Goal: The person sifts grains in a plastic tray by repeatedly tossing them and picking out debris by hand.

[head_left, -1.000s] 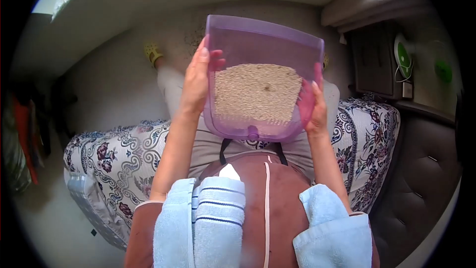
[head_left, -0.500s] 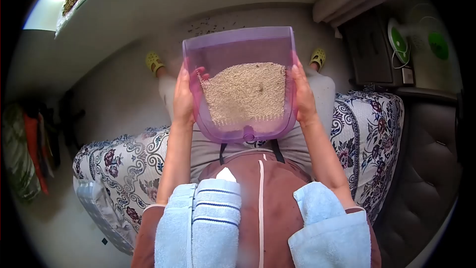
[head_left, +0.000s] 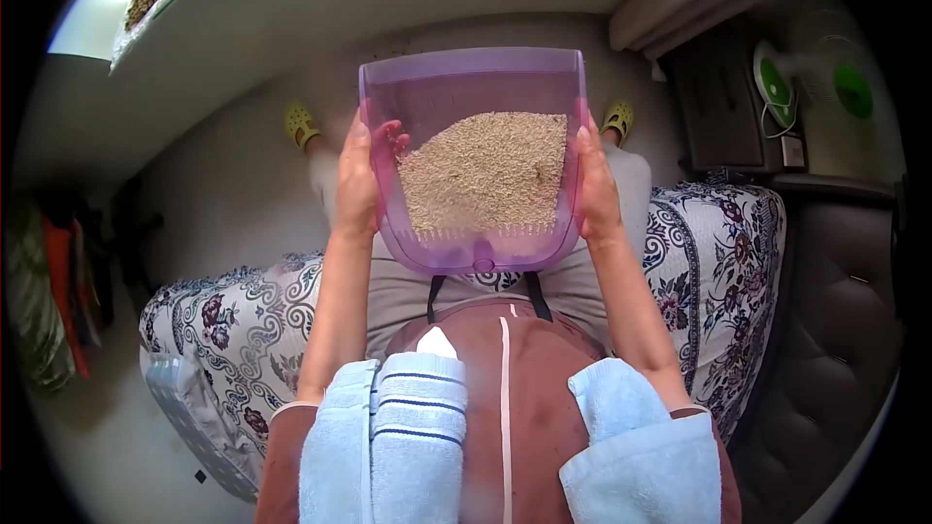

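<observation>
A see-through purple tray (head_left: 476, 61) is held over my lap, between my two hands. Pale tan grains (head_left: 490, 170) lie in it, heaped higher toward the right, with a small dark spot near the right side. My left hand (head_left: 357, 180) grips the left wall, its fingertips showing pink through the plastic. On the opposite wall, my right hand (head_left: 596, 180) is closed round the edge, its thumb on top and its other fingers mostly hidden. A row of slots shows along the tray's near end.
My legs are apart, with yellow clogs (head_left: 302, 124) on the floor. Under me is a patterned cover (head_left: 233, 330). A dark cabinet (head_left: 723, 107) and a green-and-white device (head_left: 774, 85) are at the right. A blue towel (head_left: 417, 427) hangs on my chest.
The tray has moved left from its place a second ago and has levelled, with both hands still on it. The grains have shifted, piling more toward the right.
</observation>
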Motion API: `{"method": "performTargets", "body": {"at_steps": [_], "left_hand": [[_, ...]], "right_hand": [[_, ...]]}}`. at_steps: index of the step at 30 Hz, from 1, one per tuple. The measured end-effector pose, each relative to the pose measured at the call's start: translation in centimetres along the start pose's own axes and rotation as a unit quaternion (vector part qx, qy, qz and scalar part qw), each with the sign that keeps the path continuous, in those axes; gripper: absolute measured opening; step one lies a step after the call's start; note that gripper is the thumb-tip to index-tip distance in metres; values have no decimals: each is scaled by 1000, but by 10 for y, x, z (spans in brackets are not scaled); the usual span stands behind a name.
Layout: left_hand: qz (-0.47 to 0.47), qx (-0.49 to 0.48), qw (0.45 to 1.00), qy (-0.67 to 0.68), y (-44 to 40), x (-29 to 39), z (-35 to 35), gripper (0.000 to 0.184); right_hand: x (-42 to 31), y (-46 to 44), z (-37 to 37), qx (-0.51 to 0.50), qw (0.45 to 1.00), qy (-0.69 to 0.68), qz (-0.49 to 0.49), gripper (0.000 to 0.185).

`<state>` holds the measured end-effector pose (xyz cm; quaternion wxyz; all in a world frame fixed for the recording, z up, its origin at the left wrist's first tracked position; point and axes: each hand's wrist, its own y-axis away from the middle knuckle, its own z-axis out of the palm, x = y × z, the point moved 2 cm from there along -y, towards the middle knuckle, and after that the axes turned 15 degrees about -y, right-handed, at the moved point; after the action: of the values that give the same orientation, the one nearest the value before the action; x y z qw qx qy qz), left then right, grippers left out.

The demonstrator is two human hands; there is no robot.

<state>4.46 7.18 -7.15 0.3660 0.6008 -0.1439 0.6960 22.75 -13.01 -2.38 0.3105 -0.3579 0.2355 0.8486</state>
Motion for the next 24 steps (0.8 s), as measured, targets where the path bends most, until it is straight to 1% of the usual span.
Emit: {"method": "performTargets", "body": {"at_steps": [1,3,4,5,6,8,9,12,13,16,19,20,22,23,24], "left_hand": [[17,5,1000,-4,0,19,6,51],[56,8,998,-3,10,76,24,51],[98,3,995,-1,19,97,30,52],[139,-15,990,10,23,99,32,54],[181,-35,983,18,24,100,34,55],[150,-35,987,-47,12,58,28,56],[107,-26,994,-25,14,41,28,55],[34,-46,998,1,21,22,34,54],[26,-40,999,-15,18,12,32,54],[4,-56,998,22,15,7,36,53],[41,-54,997,48,19,44,43,52],[55,-53,995,60,24,61,47,52],[130,-60,988,54,42,96,54,55],[151,-69,985,36,41,95,52,56],[133,-56,990,-8,40,80,48,56]], "right_hand": [[-11,1,8,4,1000,19,4,50],[-46,11,33,-47,999,-14,-18,50],[-57,16,41,-73,996,-29,-30,51],[-58,20,42,-136,986,-55,-80,52],[-45,20,25,-92,992,-36,-84,51],[-11,20,-15,-1,995,0,-95,51],[-12,18,-16,-2,996,-10,-89,50],[-4,39,-23,31,997,-46,-49,48],[-9,41,-19,37,998,-42,-34,47],[-23,40,-12,47,998,-10,-41,48],[-52,40,10,17,998,22,-50,49],[-65,45,23,-6,997,17,-77,49],[-83,59,46,-47,992,7,-120,49],[-74,56,26,-59,991,15,-118,50],[-53,50,6,-35,994,6,-106,50]]}}
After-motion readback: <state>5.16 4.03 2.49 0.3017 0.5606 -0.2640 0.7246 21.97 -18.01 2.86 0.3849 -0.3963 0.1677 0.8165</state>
